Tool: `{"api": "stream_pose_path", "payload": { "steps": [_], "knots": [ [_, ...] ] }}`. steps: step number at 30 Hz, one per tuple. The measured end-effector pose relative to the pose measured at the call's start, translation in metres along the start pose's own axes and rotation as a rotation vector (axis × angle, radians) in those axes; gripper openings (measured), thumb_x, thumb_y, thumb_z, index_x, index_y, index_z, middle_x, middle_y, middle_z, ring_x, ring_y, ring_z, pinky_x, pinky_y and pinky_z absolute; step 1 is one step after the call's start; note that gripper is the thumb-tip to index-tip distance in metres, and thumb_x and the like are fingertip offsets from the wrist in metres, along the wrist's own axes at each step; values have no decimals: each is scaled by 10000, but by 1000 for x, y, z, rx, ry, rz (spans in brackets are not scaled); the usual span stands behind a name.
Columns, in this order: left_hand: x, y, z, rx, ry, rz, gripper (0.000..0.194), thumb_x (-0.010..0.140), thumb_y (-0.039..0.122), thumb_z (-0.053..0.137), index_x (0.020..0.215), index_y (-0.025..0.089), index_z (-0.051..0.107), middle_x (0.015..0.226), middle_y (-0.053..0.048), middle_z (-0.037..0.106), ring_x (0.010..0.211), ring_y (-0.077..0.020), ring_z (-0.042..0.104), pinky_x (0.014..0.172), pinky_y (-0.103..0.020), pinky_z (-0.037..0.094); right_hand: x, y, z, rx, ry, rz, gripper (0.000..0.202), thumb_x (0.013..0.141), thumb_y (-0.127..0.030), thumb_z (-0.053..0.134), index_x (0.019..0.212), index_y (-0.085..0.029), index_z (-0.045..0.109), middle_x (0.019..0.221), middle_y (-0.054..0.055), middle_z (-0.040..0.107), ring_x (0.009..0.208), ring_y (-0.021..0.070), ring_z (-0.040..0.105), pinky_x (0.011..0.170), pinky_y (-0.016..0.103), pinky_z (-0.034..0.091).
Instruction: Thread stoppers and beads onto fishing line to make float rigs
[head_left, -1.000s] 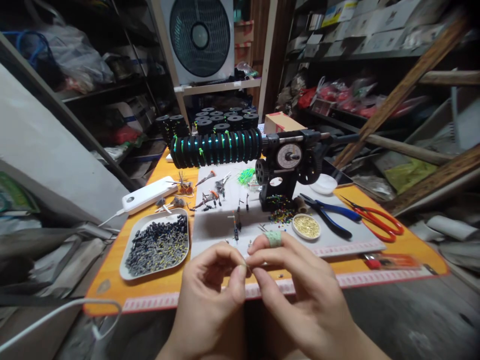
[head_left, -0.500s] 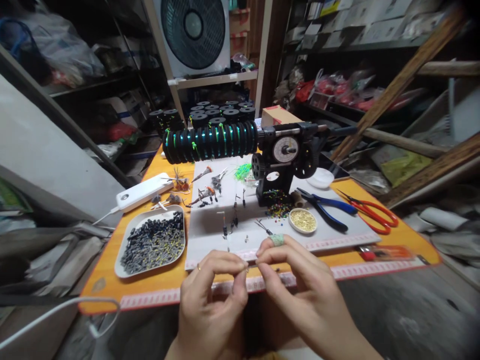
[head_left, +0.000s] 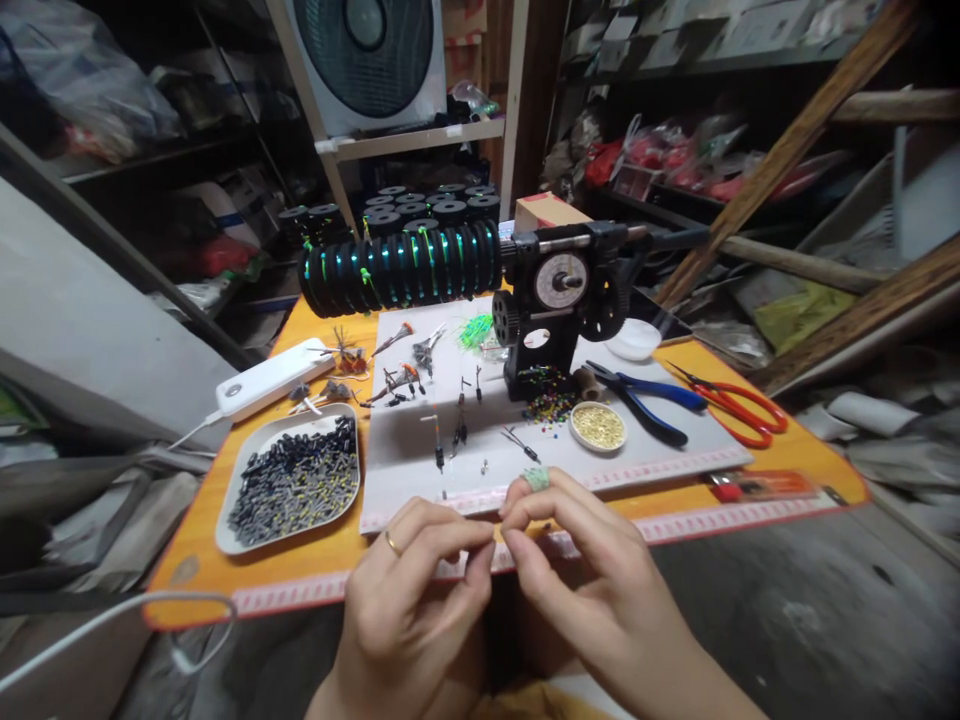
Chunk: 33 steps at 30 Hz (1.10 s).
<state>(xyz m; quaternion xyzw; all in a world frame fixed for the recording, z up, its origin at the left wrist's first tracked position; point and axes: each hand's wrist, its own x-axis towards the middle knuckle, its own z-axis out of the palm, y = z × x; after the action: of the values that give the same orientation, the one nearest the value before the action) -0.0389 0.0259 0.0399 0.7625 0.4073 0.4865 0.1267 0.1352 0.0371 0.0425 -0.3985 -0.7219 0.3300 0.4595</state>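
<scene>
My left hand (head_left: 420,590), with a gold ring, pinches thumb and forefinger together over the table's front edge. Close beside it, my right hand (head_left: 592,580) also pinches; a green wrap (head_left: 535,479) circles one of its fingers. The fingertips almost meet, and whatever they hold is too small to make out. Just beyond the hands lies a pale board (head_left: 405,455) bearing small black-bodied pieces with thin wires (head_left: 439,455). A dish of tiny gold parts (head_left: 598,427) sits past my right hand, near a scatter of coloured beads (head_left: 551,402).
A black winding machine with ringed spools (head_left: 401,268) stands at the back of the board. To the left are a tray of small black and grey tubes (head_left: 292,480) and a white power bank (head_left: 274,380). Blue-handled pliers (head_left: 652,405), orange scissors (head_left: 739,405) and an orange cutter (head_left: 772,486) lie right.
The view has shifted slightly, so the table things appear a little higher and further left. Both hands keep their pinches, fingertips close together.
</scene>
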Motion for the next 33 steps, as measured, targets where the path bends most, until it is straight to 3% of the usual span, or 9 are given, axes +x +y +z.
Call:
{"api": "stream_pose_path", "payload": {
  "steps": [6, 14, 23, 33],
  "knots": [
    [-9, -5, 4, -90, 43, -84, 215, 817, -2, 653, 927, 183, 661, 790, -30, 700, 725, -140, 681, 646, -218, 564, 0, 2, 3, 58, -39, 62, 99, 927, -155, 531, 859, -214, 573, 798, -9, 555, 715, 123, 545, 607, 211, 457],
    [-17, -2, 16, -363, 269, -279, 241, 794, -4, 672, 873, 220, 708, 820, 7, 742, 789, -118, 709, 731, -168, 590, -2, 1, 9, 187, -97, 137, 77, 951, -192, 513, 897, -224, 559, 870, -1, 561, 812, 142, 576, 685, 248, 453],
    [-12, 7, 19, -474, 343, -393, 73, 814, 170, 749, 760, 206, 716, 739, 7, 661, 708, -108, 656, 688, -149, 564, 0, -4, 8, 187, -89, 98, 99, 926, -144, 516, 920, -222, 577, 873, -3, 565, 810, 137, 572, 713, 254, 439],
    [-19, 2, 19, -580, 226, -452, 127, 863, 131, 690, 848, 254, 720, 892, -2, 615, 851, -123, 663, 755, -188, 562, 3, -6, 9, 253, -160, 150, 98, 974, -192, 494, 922, -231, 567, 937, -4, 573, 873, 128, 581, 751, 244, 449]
  ]
}}
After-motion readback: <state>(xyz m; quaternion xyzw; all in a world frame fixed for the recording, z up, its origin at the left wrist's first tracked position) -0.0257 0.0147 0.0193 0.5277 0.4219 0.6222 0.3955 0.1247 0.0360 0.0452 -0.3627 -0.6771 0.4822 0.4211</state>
